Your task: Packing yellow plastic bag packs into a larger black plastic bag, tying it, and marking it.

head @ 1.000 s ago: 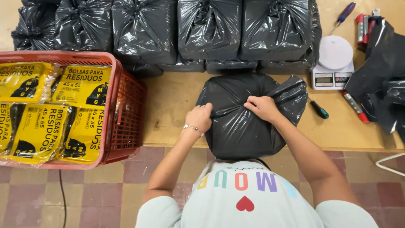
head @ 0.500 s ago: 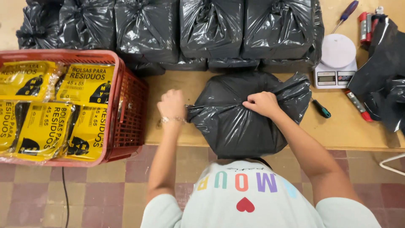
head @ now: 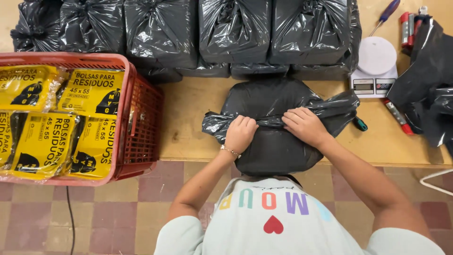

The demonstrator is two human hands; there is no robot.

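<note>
The black bag sits at the near edge of the wooden table, filled and bulging, its two loose plastic ends pulled out sideways. Half a second ago the left hand was out at the bag's left end, drawing it taut; now it has come back to the middle and closes on the twisted plastic next to the right hand, which pinches the same band, so the ends look crossed and ready for knotting, though the knot itself is hidden under the fingers. What fills the bag cannot be seen. Behind it stands a row of tied black bags. To the left, a red basket holds yellow packets of waste bags. A white scale sits to the right.
</note>
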